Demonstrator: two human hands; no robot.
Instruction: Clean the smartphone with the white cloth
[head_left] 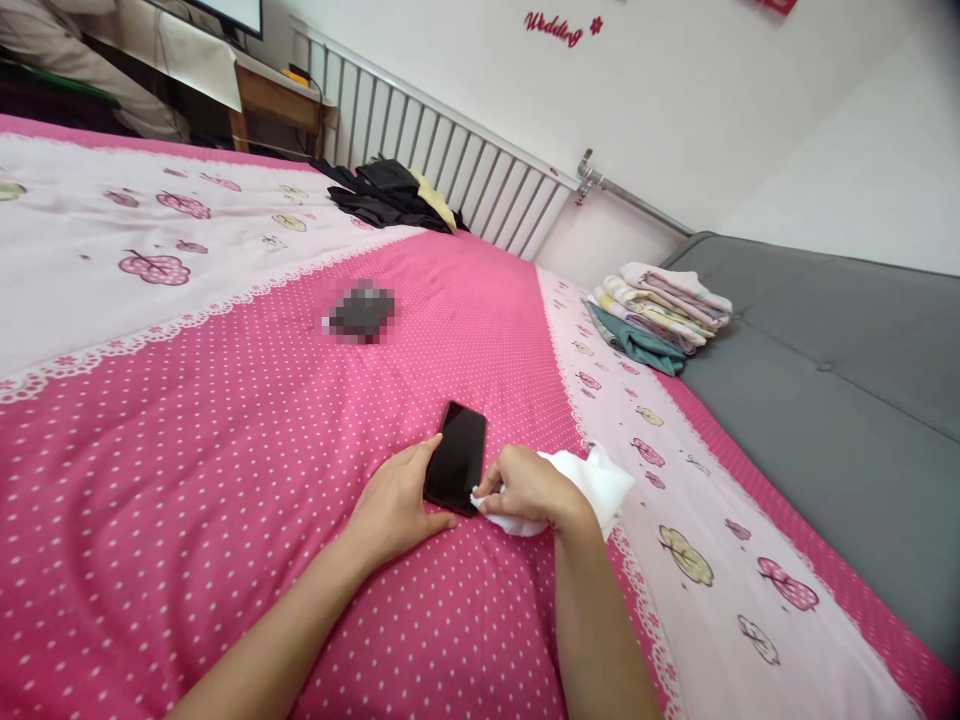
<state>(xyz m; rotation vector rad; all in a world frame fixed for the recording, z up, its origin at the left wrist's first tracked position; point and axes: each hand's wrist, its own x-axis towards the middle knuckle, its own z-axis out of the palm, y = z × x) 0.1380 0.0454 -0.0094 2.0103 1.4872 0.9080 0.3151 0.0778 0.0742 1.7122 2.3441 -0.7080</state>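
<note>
A black smartphone (456,455) lies screen up on the pink dotted bedspread. My left hand (397,497) holds it in place, with fingers along its left edge and the thumb by its bottom corner. Bunched in the pinched fingers of my right hand (525,488) is a white tissue (592,485). One end of the tissue touches the phone's lower right corner, and the rest spreads loosely behind the hand onto the bed. The undersides of the left fingers are hidden.
Beyond the phone lies a dark, pixelated object (362,312). Dark clothes (390,192) are heaped near the metal bed rail (450,120). Folded cloths (660,310) are stacked against the grey headboard (840,380). A person's leg (112,75) shows beside a desk (274,95) at upper left.
</note>
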